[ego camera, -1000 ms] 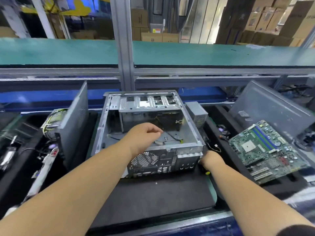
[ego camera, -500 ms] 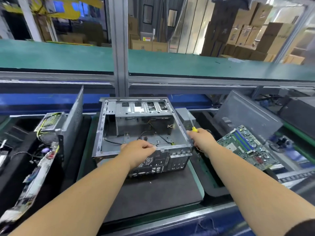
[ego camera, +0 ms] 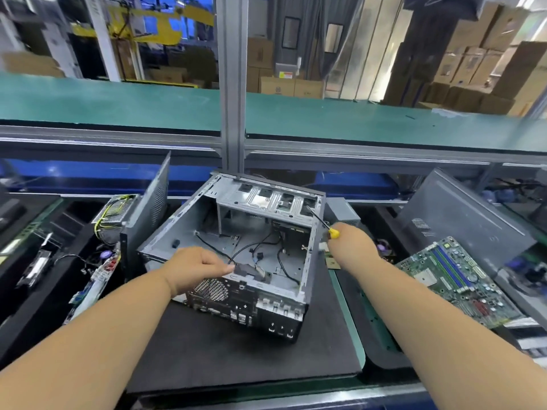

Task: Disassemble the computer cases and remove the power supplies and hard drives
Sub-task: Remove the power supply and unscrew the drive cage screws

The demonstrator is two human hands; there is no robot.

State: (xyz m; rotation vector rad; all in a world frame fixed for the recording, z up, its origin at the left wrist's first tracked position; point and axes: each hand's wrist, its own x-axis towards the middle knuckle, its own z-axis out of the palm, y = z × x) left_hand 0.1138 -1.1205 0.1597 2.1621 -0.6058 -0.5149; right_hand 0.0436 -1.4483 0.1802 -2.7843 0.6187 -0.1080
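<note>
An open grey computer case [ego camera: 165, 244] lies on a black mat [ego camera: 236, 356], its rear panel toward me and loose black cables inside. My left hand [ego camera: 195, 266] grips the near top edge of the case's rear wall. My right hand [ego camera: 353, 248] holds a yellow-handled screwdriver [ego camera: 334, 233], whose shaft points up-left to the drive cage [ego camera: 266, 199] at the far side of the case. A removed power supply [ego camera: 114, 216] with yellow wires sits to the left. A grey box [ego camera: 343, 211] stands just behind the case's right corner.
A detached side panel [ego camera: 148, 214] leans upright left of the case. A green motherboard [ego camera: 455, 279] lies at right in front of another leaning grey panel [ego camera: 461, 214]. Circuit boards and cables [ego camera: 91, 279] lie at left. A green conveyor [ego camera: 325, 119] runs behind a metal post [ego camera: 232, 84].
The case has turned, its right rear corner swinging toward me. My right hand rose from the case's lower right corner with the screwdriver to the drive cage. My left hand stayed on the rear edge.
</note>
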